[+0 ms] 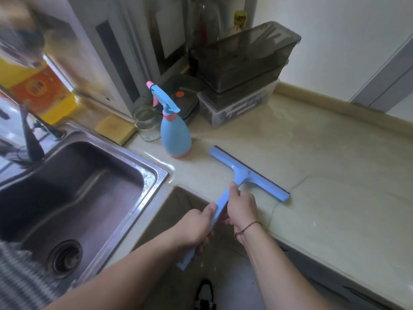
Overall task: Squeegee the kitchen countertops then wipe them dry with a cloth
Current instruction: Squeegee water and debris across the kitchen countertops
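Blue plastic squeegee blade lies on the beige stone bench, open surface rightward; left hand and right hand grip its handle.

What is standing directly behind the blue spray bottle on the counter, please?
Behind the spray bottle sits a dark lidded container with an orange dot on its lid, and a glass jar stands beside it. The bottle covers the container's lower front, so that part cannot be seen.

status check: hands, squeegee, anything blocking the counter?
Both hands, left hand and right hand, grip squeegee handle. Blade on countertop. Spray bottle stands left of blade.
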The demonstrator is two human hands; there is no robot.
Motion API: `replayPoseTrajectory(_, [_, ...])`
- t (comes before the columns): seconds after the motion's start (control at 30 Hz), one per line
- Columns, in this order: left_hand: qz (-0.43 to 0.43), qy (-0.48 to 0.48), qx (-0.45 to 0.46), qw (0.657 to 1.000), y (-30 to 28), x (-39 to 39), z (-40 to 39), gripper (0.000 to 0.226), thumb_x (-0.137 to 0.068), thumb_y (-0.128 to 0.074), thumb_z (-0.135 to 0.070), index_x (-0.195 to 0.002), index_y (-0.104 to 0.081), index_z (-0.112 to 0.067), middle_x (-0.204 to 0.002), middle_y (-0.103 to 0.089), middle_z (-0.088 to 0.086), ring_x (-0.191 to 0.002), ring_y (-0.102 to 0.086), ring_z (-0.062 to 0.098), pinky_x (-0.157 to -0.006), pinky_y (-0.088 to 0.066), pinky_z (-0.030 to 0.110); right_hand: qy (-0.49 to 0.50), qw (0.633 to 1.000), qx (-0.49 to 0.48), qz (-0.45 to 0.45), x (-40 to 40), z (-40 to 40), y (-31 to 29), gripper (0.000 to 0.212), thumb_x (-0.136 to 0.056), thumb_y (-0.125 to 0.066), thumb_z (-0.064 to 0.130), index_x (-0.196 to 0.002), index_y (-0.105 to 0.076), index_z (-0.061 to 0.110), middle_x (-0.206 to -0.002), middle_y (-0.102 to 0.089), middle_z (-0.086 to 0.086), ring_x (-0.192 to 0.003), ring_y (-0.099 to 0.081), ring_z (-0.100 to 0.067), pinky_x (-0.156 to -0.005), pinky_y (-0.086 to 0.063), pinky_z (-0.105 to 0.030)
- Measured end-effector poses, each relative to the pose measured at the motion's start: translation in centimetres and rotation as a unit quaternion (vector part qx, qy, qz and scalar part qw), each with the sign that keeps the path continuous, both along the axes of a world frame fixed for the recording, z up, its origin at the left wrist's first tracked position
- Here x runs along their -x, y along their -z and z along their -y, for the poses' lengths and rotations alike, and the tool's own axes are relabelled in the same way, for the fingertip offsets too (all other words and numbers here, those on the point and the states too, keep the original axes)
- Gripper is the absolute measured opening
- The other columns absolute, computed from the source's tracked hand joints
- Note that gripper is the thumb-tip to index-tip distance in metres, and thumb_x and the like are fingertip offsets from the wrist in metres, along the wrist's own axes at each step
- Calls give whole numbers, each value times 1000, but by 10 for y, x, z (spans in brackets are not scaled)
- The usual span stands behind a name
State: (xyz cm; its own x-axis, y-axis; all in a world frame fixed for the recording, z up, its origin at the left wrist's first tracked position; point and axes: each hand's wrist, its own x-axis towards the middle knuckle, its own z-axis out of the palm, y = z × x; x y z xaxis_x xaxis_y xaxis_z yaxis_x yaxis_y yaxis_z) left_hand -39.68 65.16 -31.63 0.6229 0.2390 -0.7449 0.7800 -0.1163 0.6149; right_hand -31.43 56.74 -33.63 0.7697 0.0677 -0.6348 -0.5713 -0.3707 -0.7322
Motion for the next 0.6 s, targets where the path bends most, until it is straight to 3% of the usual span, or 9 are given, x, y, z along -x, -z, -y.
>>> replayPoseTrajectory(0.17, [15, -49, 11, 999, 3, 17, 25, 66, -101, -28, -49, -51, -45, -9, -44, -44, 12, -32, -40, 20, -39, -35, 19, -65, 996, 44, 38, 6, 10, 7, 51, -98, -40, 43, -64, -54, 7, -64, -57, -10, -61, -57, -27, -63, -56, -44])
replayPoseTrajectory(0.6, [10, -85, 25, 996, -1, 36, 48, 61, -102, -25, -47, -61, -47, -7, -44, -44, 9, -31, -39, 18, -38, -33, 19, -101, 993, 49, 29, 20, 25, 11, 52, -98, -38, 44, -66, -52, 6, -64, -56, -10, -58, -55, -26, -59, -53, -37])
